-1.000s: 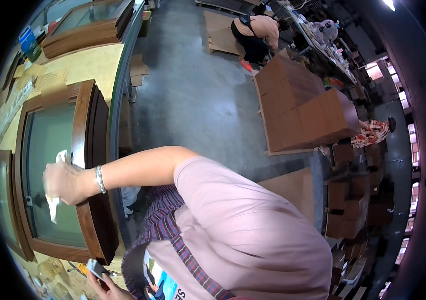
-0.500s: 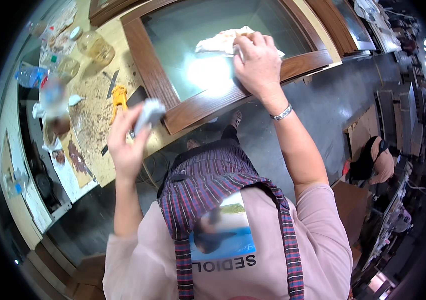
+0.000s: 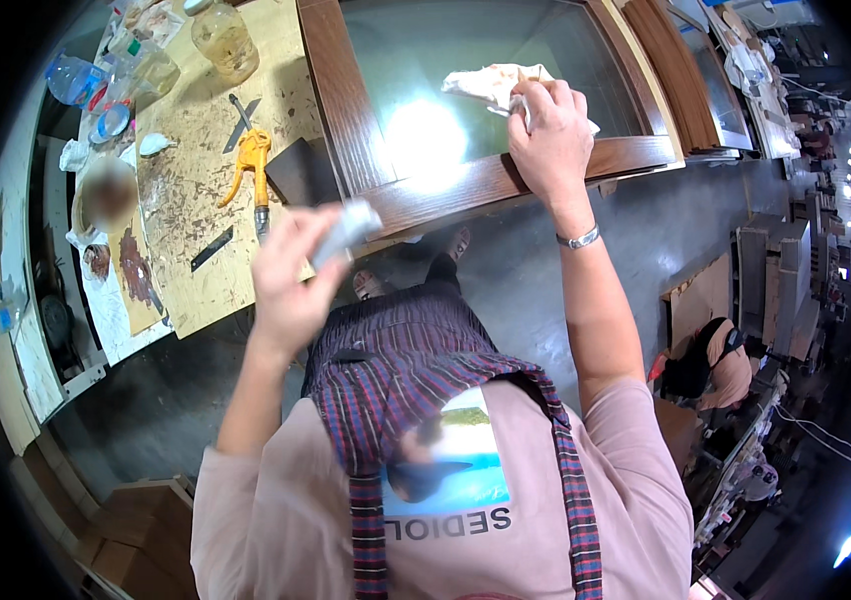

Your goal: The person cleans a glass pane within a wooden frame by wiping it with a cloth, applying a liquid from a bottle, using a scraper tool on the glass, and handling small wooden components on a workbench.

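A wood-framed glass panel [image 3: 491, 185] lies flat on the bench. My right hand [image 3: 549, 140] presses a white, stained rag [image 3: 491, 85] onto the glass near the frame's lower rail; a metal bracelet is on that wrist. My left hand [image 3: 291, 285] is raised in front of my chest, below the frame's corner, and is closed on a small grey object [image 3: 348, 228] that is blurred by motion. What the grey object is I cannot tell.
A yellow-handled tool [image 3: 254, 165] and dark strips lie on the stained plywood bench top [image 3: 191, 200]. A glass jar [image 3: 223, 38], plastic bottles [image 3: 76, 80] and cups stand at the far left. Another person [image 3: 711, 355] crouches by cardboard boxes at the right.
The view swung from the side to over the panel. My left hand with the grey object has risen and moved right toward the frame's corner. My right hand stays on the rag.
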`<action>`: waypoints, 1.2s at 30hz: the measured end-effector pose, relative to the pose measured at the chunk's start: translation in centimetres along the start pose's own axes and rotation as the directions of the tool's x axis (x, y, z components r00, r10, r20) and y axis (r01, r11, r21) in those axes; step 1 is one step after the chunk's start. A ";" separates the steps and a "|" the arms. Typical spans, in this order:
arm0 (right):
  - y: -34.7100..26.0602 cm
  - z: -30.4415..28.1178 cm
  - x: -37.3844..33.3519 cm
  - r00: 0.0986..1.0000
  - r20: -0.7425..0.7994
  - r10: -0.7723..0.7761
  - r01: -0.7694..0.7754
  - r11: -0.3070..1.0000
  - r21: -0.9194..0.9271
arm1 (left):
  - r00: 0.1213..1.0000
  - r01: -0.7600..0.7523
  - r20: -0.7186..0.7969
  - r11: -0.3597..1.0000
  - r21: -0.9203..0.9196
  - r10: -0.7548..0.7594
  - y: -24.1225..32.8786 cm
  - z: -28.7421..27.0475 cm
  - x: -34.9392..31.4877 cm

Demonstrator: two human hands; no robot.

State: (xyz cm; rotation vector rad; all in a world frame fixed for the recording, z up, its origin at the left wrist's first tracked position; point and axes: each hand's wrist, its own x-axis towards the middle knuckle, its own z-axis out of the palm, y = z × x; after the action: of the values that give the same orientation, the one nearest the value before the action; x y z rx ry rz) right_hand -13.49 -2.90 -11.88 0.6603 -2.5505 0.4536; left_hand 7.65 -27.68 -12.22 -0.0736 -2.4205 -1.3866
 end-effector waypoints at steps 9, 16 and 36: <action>-0.2 0.1 0.2 1.000 0.000 0.003 -0.003 1.000 -0.025 | 0.995 -0.043 -0.081 0.971 0.234 0.063 -3.0 -1.5 5.1; -0.3 0.6 0.3 1.000 -0.029 0.009 -0.008 0.999 0.036 | 0.978 -0.193 0.093 0.976 0.100 0.184 -0.8 -1.5 3.2; -10.9 -3.5 0.6 0.941 0.335 -0.040 -0.296 0.378 0.877 | 0.946 -0.222 0.241 0.975 0.000 0.215 1.9 1.5 10.0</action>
State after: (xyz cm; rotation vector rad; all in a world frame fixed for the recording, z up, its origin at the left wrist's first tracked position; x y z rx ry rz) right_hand -7.01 -10.70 -6.53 0.9276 -2.4151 2.1079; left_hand -1.72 -26.66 -8.10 -0.5158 -2.5287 -1.3075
